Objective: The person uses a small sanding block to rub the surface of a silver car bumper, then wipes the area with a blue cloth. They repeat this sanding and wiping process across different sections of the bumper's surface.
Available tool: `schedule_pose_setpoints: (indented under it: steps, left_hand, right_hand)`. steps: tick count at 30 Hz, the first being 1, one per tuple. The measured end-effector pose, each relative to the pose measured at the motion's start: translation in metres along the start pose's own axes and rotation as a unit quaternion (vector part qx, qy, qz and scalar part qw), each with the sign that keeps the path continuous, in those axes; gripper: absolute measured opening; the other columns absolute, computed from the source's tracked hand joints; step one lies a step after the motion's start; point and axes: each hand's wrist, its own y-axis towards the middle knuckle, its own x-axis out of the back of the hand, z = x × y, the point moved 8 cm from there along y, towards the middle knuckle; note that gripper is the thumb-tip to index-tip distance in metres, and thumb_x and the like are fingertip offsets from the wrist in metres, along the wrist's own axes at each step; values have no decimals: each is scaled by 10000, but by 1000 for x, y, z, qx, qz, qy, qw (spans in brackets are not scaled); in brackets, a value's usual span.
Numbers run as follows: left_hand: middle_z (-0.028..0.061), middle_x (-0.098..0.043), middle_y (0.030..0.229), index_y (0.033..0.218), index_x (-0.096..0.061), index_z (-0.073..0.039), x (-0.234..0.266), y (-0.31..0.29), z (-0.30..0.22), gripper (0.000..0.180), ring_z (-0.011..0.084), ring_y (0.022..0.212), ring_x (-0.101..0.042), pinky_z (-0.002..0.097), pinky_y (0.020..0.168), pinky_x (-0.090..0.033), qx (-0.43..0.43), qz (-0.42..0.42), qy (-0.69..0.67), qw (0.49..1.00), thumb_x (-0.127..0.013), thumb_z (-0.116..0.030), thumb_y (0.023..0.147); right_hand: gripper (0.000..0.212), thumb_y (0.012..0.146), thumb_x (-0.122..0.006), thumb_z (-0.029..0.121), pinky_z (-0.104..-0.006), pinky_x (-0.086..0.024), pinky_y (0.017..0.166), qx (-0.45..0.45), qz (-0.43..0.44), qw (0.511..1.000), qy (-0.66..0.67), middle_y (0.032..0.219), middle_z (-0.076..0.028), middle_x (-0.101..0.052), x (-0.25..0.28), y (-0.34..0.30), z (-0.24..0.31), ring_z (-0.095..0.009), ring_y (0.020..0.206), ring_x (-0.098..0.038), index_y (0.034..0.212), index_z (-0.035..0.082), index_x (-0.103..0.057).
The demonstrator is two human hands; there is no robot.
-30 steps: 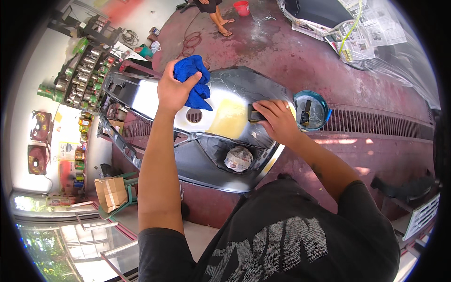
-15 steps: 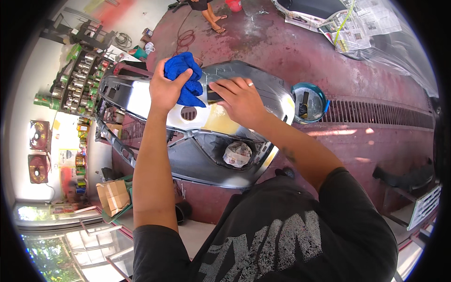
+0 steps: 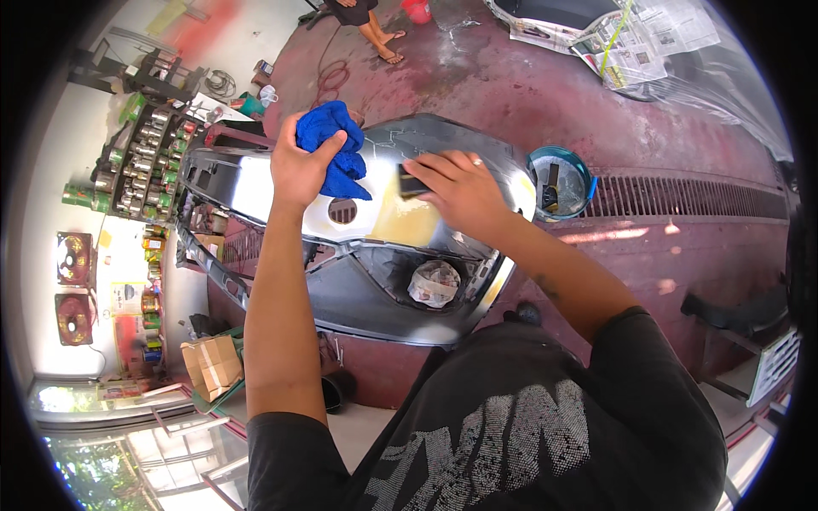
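Observation:
A car bumper (image 3: 332, 285) lies in front of me, black and grey with white patches and a yellowish filler area (image 3: 405, 221). My right hand (image 3: 467, 194) is closed on a dark sanding block (image 3: 411, 180), which sits over the upper part of the filler; the fingers hide its right end. My left hand (image 3: 294, 170) grips a bunched blue cloth (image 3: 331, 132) above the white area, left of the block. Just below the cloth, a round hole (image 3: 342, 210) shows in the bumper. Crumpled newspaper (image 3: 434, 284) fills another opening nearer me.
Right of the bumper stands a teal bucket (image 3: 562, 183) with a dark strip-shaped tool inside, beside a floor grate (image 3: 682, 204). Cans fill a rack (image 3: 145, 162) at the left wall. Another person's legs (image 3: 379, 38) and a red bucket (image 3: 417, 10) are at the far side.
My right hand and the sanding block have shifted right across the filler, away from the cloth. My left hand still holds the cloth in nearly the same place.

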Motion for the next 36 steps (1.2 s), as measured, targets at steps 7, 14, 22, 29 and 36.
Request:
schedule_pose_setpoints:
  steps: [7,14,22,29,36]
  left_hand:
    - [118,-820,1229,1336,-735,-65,-7,4,-6,599,234,1117,-789,390,1014,-605,10,10,2,1000,-995,-339,871]
    - [130,-830,1221,1347,-732,-59,-3,1,-2,615,238,1105,-798,393,1003,-612,-8,1,24,1000,-995,-345,870]
    - [133,-830,1222,1348,-724,-53,-5,1,-1,612,240,1119,-798,383,1017,-609,-8,20,-22,1000,-993,-329,873]
    - [125,-830,1215,1348,-720,-56,-2,-5,-8,608,234,1118,-795,390,1018,-608,-8,11,-13,1000,-992,-322,874]
    - [126,-836,1203,1352,-722,-55,-1,-1,-1,615,236,1113,-800,389,1013,-612,-11,6,-23,1000,-993,-329,873]
  right_hand:
    - [660,895,-886,224,-501,-492,1095,-22,-14,1000,9,1455,3,-712,-3,2,7,-280,1283,-646,1527,166,-702]
    - [644,933,-862,260,-514,-485,1101,-21,23,999,13,1489,-7,-700,11,-30,-30,-282,1284,-631,1544,161,-685]
    - [632,949,-847,296,-529,-497,1083,-15,-11,1000,19,1466,-17,-711,-16,29,12,-290,1276,-641,1543,155,-685]
    - [630,964,-838,311,-536,-492,1110,-45,7,999,6,1481,-40,-707,-5,-1,-2,-286,1287,-638,1555,160,-680]
    - [618,976,-819,283,-521,-481,1116,-34,20,999,8,1490,-35,-697,11,-34,-20,-282,1309,-625,1558,139,-672]
